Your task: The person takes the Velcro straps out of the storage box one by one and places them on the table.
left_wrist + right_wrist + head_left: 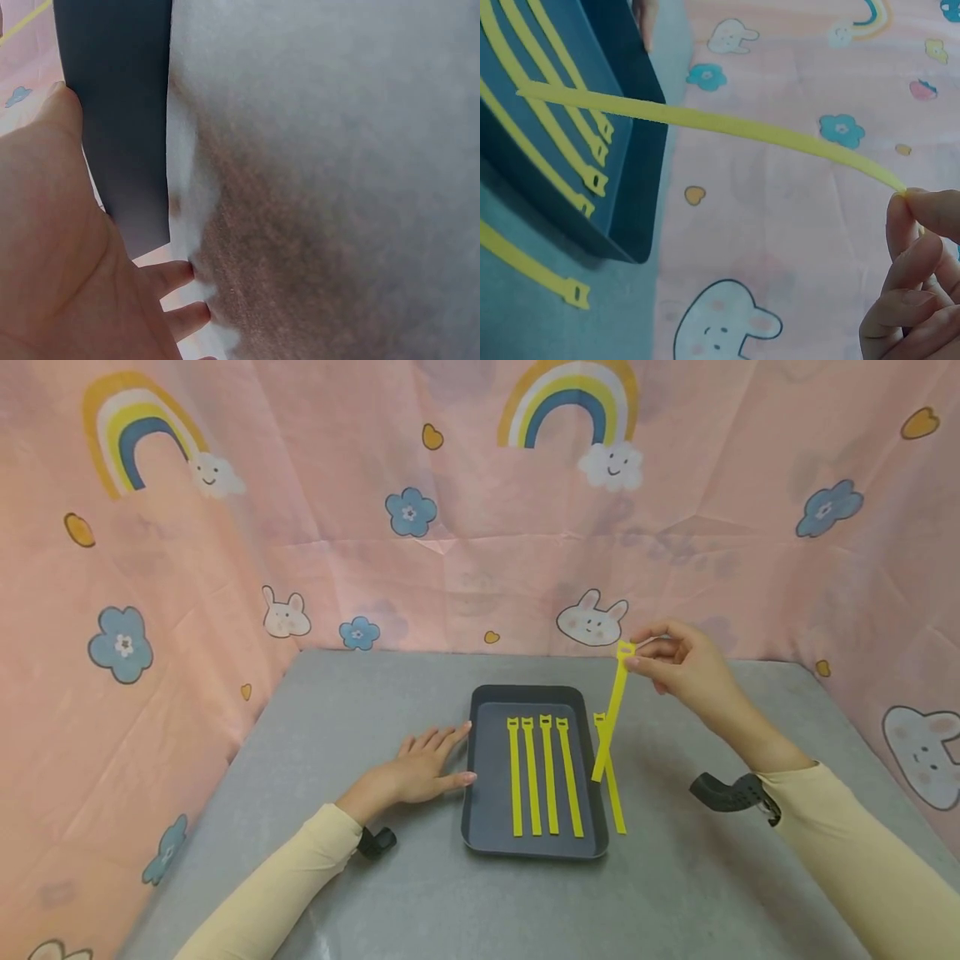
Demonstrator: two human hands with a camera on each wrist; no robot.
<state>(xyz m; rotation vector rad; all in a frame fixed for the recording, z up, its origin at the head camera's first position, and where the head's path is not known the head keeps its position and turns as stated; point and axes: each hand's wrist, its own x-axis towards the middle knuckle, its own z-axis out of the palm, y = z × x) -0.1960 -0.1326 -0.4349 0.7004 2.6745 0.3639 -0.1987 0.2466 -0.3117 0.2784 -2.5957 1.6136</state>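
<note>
A yellow hook-and-loop cable tie [617,702] hangs from my right hand [678,667], which pinches its slotted head between thumb and finger. In the right wrist view the cable tie [727,127] stretches leftward over the dark tray [649,202]. Several more yellow cable ties [549,777] lie side by side inside the tray [487,827], heads toward the back. Another loose cable tie [617,806] lies on the table just right of the tray, partly behind the held one. My left hand [420,772] rests at the tray's left side, fingers extended, thumb and index fingertip touching its rim.
The grey table [360,893] spreads around the tray. Behind and at both sides hangs a pink curtain [337,468] printed with rainbows, rabbits and flowers. Dark wrist-worn devices [727,793] sit by both sleeves.
</note>
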